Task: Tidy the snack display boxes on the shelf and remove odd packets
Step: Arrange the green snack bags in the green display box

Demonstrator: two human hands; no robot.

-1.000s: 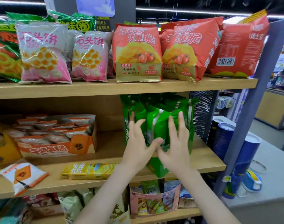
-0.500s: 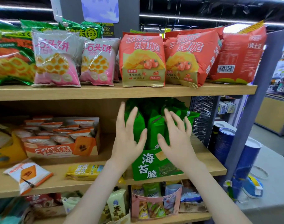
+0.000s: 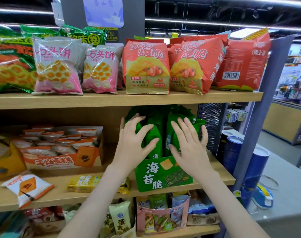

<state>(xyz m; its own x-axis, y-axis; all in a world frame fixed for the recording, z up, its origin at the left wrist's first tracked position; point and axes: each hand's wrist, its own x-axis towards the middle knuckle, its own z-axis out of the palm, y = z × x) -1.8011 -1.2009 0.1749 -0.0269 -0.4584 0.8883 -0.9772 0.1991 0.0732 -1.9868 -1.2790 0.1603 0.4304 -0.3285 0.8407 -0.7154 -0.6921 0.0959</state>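
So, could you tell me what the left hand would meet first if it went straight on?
Probably the green packets in the green display box; the left hand may be touching them.

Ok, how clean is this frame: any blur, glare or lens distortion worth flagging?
Head view: wide-angle bowing curves the top shelf and tilts the grey upright; glare glints on the pink bags; the far-left green bag, left hand and right hand look slightly smeared; the green display box lettering reads sharp.

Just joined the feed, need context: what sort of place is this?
Probably a small shop or convenience store: wooden shelves stocked with rows of chip bags, a green display box of packets, and more stocked racks in the background.
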